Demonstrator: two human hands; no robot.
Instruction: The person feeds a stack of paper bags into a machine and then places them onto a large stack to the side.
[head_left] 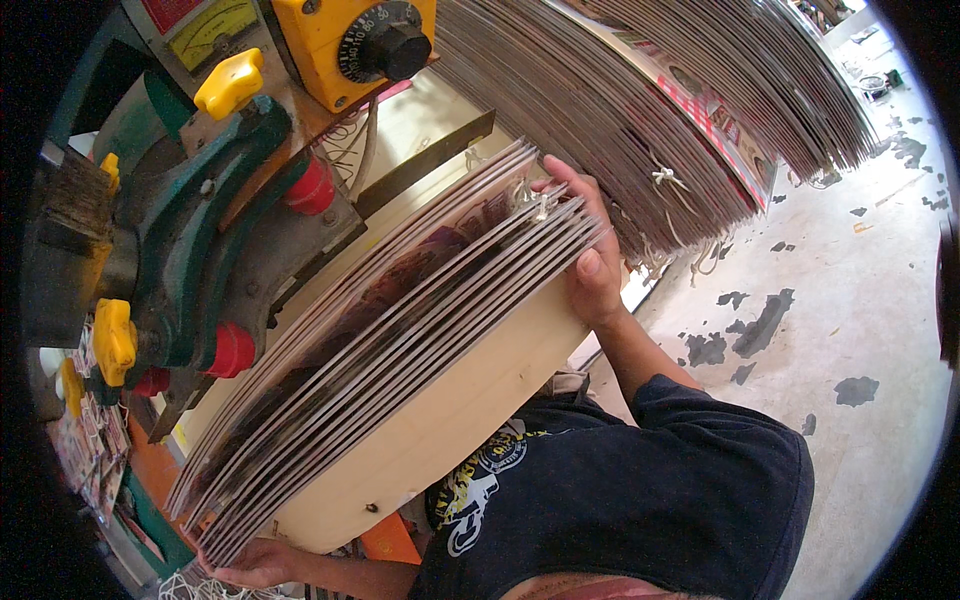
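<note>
A stack of thin, flat cardboard-like sheets (400,370), standing on edge, lies slantwise across a pale wooden board (440,420). The sheets fan slightly apart, and a dark printed face shows in a gap between them. My right hand (592,245) grips the upper right end of the stack, thumb on the near side and fingers over the top. A bit of white string shows beside those fingers. At the lower left end, my left hand (262,563) is cupped under the sheets' corner, its fingers partly hidden beneath them.
Left of the sheets stands a dark green machine (200,210) with yellow knobs and red fittings. Above it is a yellow box (350,45) with a black dial. Large bundles of similar sheets (600,120) with white strings stand at the far right, beside a patchy grey floor (800,320).
</note>
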